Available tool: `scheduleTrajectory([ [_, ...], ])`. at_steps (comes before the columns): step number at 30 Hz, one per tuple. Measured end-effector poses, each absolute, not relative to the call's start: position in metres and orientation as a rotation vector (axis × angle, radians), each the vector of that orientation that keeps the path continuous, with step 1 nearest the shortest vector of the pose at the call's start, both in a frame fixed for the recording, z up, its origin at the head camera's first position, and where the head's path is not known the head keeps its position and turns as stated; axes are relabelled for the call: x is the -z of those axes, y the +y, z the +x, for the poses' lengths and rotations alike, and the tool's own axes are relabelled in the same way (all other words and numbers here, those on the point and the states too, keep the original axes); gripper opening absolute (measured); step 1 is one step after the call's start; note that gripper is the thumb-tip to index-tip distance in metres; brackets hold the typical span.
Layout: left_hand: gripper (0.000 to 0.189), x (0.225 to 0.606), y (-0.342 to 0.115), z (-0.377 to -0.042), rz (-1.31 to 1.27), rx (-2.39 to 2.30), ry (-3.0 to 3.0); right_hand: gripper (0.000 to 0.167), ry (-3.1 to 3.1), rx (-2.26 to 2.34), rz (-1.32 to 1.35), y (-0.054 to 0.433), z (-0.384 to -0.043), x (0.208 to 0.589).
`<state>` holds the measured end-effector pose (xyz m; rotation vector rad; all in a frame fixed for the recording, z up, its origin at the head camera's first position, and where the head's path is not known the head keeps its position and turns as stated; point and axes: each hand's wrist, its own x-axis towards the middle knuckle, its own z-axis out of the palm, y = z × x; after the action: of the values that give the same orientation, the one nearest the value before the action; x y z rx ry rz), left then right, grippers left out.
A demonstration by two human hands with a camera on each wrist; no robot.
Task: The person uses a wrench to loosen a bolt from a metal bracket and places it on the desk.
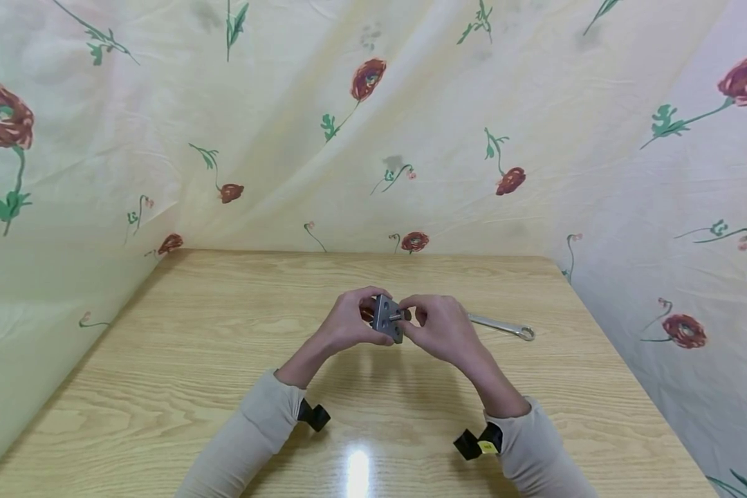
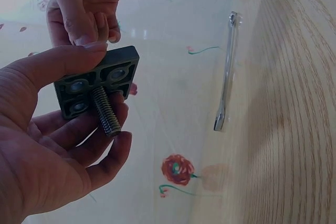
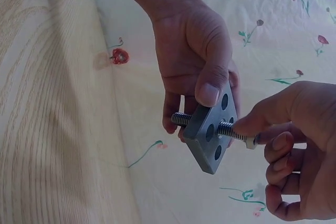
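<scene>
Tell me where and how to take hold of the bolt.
Best pinched across its head, probably from the person's right: the bolt passes through the plate, and its head stands out on that side. The left hand holds the plate, with its fingers close to the threaded end, leaving less room there.

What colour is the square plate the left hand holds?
The square plate is grey, best seen from the right wrist.
</scene>
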<state>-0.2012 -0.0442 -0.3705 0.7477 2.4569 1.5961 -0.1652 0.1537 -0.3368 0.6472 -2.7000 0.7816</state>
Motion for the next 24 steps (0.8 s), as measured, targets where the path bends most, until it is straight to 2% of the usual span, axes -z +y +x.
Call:
scheduleTrajectory([
  [11,0.064,0.370,-0.043,-0.201,0.748,-1.594,2.450,0.028,-2.620,-0.683,0.778,0.155,-0.167,0.341],
  [15,0.064,0.371,-0.044,-0.201,0.757,-1.588,2.460,0.041,-2.708,-0.736,0.644,0.156,-0.166,0.339],
  [18,0.063,0.371,-0.044,-0.202,0.763,-1.584,2.462,0.041,-2.781,-0.769,0.473,0.154,-0.167,0.339],
  [20,0.063,0.371,-0.044,-0.201,0.760,-1.587,2.461,0.050,-2.831,-0.767,0.379,0.153,-0.168,0.342],
  [24,0.062,0.372,-0.044,-0.201,0.757,-1.590,2.462,0.063,-2.898,-0.715,0.332,0.150,-0.171,0.348],
])
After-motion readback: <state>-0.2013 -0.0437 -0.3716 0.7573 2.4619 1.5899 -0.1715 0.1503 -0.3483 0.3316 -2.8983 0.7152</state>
